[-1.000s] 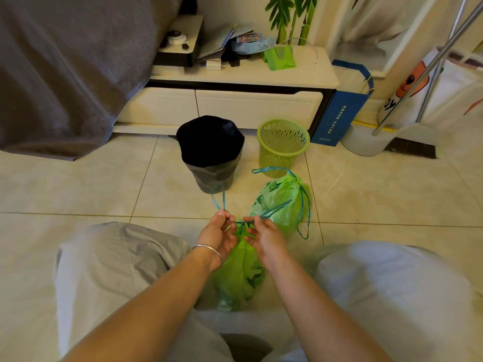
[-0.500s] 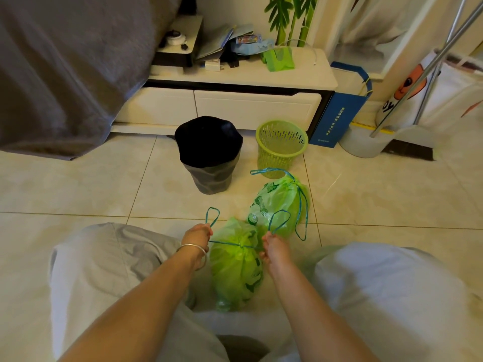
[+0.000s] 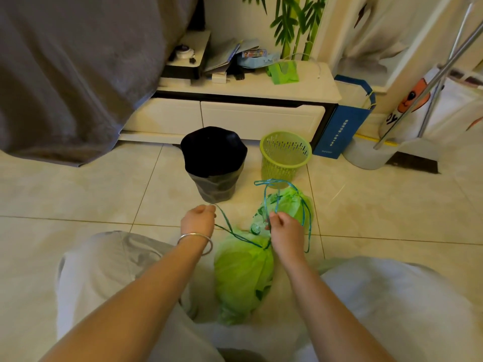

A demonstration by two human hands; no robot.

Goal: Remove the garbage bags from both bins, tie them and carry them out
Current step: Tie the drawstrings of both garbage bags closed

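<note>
Your near bag [image 3: 243, 273] lies on the floor [image 3: 78, 194] between your knees, its gathered neck pointing away from you and slightly right. The blue drawstring [image 3: 230, 231] runs from that neck up and left to your left hand [image 3: 197, 218], which is closed in a fist on the cord's end. Your right hand [image 3: 285, 231] sits just right of the neck, fingers pinched on a cord; whether that strand belongs to the near bag or to the far bag [image 3: 287, 205] cannot be told.

The deciding relation: the neck lies between your two hands, nearer the right one, and the left strand is drawn out at a slant across the floor line. Judged from this, the knot on the near bag is being cinched, and an opposing pull to the right looks needed.

The far bag sits beyond your right hand, touching or just beside the near bag, its loops standing free. The black bin [image 3: 213, 163] still wears a dark liner; the green bin [image 3: 285, 155] looks empty.

Risk, as judged: tangling the two bags' cords.
</note>
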